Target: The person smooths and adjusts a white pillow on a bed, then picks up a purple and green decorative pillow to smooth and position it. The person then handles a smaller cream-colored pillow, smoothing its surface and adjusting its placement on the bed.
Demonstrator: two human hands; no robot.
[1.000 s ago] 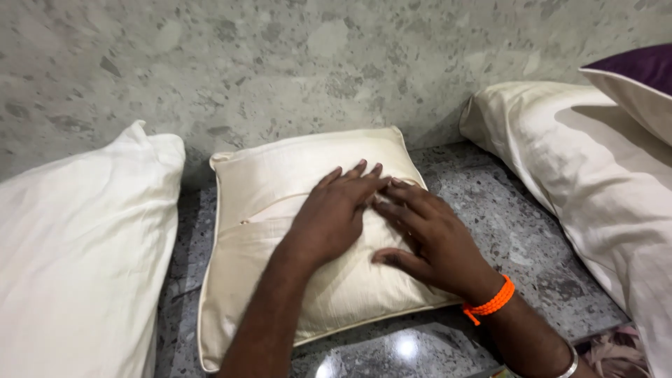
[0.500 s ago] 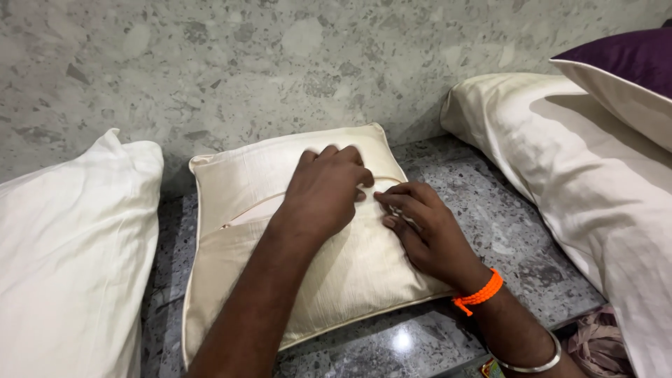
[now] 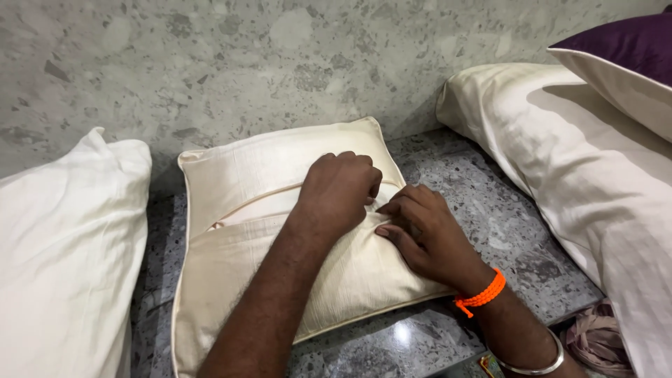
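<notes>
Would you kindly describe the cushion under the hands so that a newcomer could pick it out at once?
On the speckled grey stone ledge against the matching wall, three pale cushions lie in a row. It is the middle one, the square cream cushion, with the left hand and right hand on it. Only it shows a gaping back seam.

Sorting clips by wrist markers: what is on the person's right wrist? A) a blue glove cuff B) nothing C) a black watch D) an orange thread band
D: an orange thread band circles the wrist of the right hand, which rests on the cream cushion beside the left hand.
</notes>
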